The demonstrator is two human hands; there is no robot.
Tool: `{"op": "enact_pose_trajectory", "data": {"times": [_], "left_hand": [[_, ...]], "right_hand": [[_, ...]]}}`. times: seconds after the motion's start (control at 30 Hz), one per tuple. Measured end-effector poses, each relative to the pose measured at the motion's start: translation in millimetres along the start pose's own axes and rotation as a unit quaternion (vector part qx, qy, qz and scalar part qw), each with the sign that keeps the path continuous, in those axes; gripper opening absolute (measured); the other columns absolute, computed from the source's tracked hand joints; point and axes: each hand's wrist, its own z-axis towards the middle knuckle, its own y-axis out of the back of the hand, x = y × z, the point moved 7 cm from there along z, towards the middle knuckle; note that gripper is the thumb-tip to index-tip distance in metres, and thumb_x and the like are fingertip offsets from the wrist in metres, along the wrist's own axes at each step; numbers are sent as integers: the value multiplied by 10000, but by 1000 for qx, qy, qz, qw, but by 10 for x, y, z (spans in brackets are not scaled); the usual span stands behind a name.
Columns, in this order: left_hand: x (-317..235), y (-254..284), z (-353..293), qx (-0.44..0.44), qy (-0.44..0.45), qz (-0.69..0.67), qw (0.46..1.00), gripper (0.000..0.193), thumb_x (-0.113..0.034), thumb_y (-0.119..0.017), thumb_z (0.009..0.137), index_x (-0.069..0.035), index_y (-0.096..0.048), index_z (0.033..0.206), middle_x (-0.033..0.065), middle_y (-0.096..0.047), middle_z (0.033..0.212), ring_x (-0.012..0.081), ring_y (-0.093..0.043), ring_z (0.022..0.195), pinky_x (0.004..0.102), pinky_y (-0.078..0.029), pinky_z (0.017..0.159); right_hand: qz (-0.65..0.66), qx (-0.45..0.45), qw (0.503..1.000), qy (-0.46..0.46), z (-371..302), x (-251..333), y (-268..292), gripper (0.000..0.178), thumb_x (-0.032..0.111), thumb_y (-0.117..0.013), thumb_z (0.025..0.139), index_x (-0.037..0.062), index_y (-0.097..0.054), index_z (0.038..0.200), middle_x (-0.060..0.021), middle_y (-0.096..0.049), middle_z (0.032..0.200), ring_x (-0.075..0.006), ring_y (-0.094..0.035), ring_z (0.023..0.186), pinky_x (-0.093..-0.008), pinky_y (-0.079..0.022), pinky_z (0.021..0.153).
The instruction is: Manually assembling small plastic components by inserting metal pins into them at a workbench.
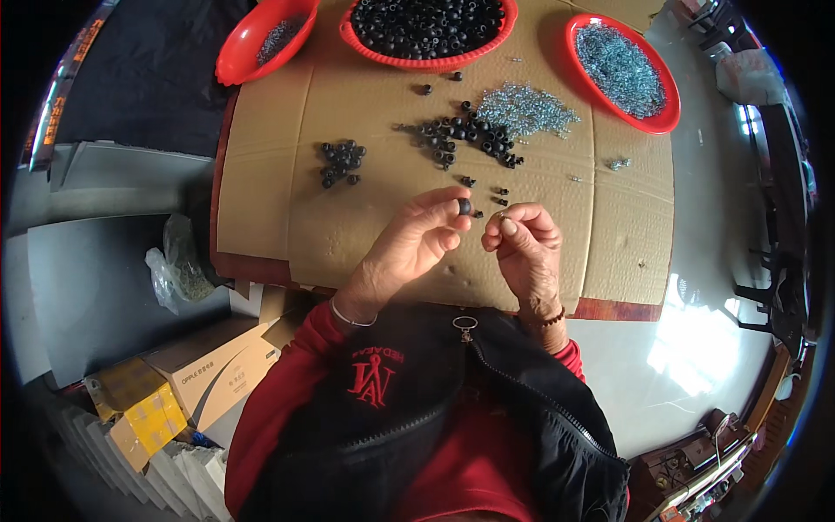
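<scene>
Fingers [439, 197], left hand [396, 248]: closed in a pinch on one round black piece [464, 207], held over the cardboard-covered counter [613, 311]. Loose black pieces [341, 163] are grouped at ten o'clock from it, silvery pieces [526, 109] heaped at one. Steadiness is advised, any opening best turned toward three o'clock. Forearm angled between one and two o'clock.

Right hand [532, 252], at four o'clock from the piece: fingertips pressed together, a tiny item [502, 217] apparently gripped, its form not discernible. A light, square approach is judged best, the tip left exposed. Forearm angled to eleven o'clock.
</scene>
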Motion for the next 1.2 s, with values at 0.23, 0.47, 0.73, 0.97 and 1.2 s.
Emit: {"op": "enact_pose_trajectory", "data": {"times": [0.23, 0.47, 0.73, 0.97, 1.2], "left_hand": [[39, -111, -10, 19, 19, -41, 999, 199, -110, -560, 852, -54, -570, 1043, 42, -608, 889, 115, -577, 757, 209, -440, 570], [64, -78, -33, 32, 22, -24, 999, 198, -76, -560, 840, -57, -584, 1036, 56, -602, 912, 125, -563, 788, 228, -461, 589], [-50, -117, -101, -20, -32, 97, 995, 226, -25, -564, 824, -46, -587, 1047, 76, -619, 947, 130, -585, 789, 228, -468, 607], [-56, -77, -29, -8, -75, 164, 983, 218, -1, -562, 818, -38, -589, 1030, 65, -624, 923, 139, -598, 773, 217, -458, 597], [11, 143, 81, -41, -86, 166, 982, 183, 8, -586, 799, -39, -583, 976, 60, -623, 913, 127, -596, 772, 214, -451, 595]], "right_hand": [[-257, -70, 962, 59, -103, 144, -156, 80, 46, -596, 815, -18, -576, 860, -77, -607, 753, -133, -547, 684, -257, -449, 643], [-235, -60, 969, 53, -118, 126, -89, 97, 54, -590, 823, -23, -573, 879, -74, -605, 750, -128, -545, 679, -249, -444, 648], [-225, -56, 971, 56, -151, 132, -66, 89, 44, -583, 826, -24, -569, 881, -75, -603, 748, -124, -537, 674, -246, -437, 638], [-637, -155, 716, 239, -9, 395, 358, 159, -11, -595, 745, 59, -586, 887, -88, -580, 754, -178, -570, 654, -268, -443, 627], [-790, -151, 524, 280, 4, 437, 308, 189, -3, -597, 729, 55, -580, 908, -81, -553, 839, -258, -541, 739, -330, -441, 635]]}}
